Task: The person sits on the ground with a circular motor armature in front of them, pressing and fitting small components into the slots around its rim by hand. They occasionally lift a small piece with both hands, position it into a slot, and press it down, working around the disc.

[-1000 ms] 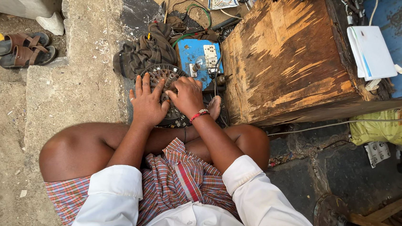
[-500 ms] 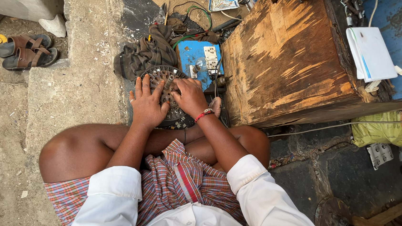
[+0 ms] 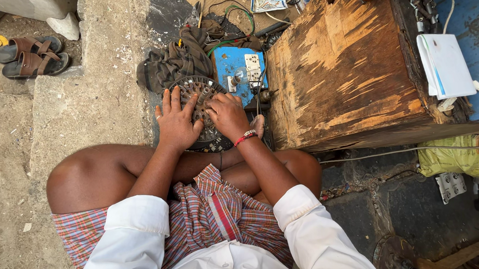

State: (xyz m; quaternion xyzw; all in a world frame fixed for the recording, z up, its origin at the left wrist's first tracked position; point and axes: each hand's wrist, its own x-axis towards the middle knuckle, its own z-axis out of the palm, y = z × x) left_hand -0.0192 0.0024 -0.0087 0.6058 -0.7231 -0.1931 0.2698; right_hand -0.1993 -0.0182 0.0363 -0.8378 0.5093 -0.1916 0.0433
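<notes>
1. Since half a second ago, little has moved: both hands stay pressed on the round metal part, and the view has shifted only slightly.
2. The left hand [image 3: 175,122] lies flat on the round slotted metal disc [image 3: 193,93], fingers spread wide and pointing away from the body, gripping nothing.
3. The right hand [image 3: 227,114] rests on the disc's right side, fingers curled down onto its centre; whether they pinch anything cannot be told. A red bracelet [image 3: 245,137] circles that wrist.
4. The disc sits on the ground just in front of the person's crossed legs, between a grey cloth [image 3: 170,63] and a blue electrical board [image 3: 240,72].
5. The hands cover most of the disc, so its centre is hidden; its lower edge is dark and hard to make out.
6. A big worn wooden box [image 3: 342,64] stands to the right, touching the blue board.
7. A white rectangular booklet [image 3: 448,66] with a blue edge lies beyond the box; a yellow sack [image 3: 469,156] lies below it.
8. Brown sandals [image 3: 31,57] lie at far left; a small printed card [image 3: 266,1] lies near the top.
</notes>
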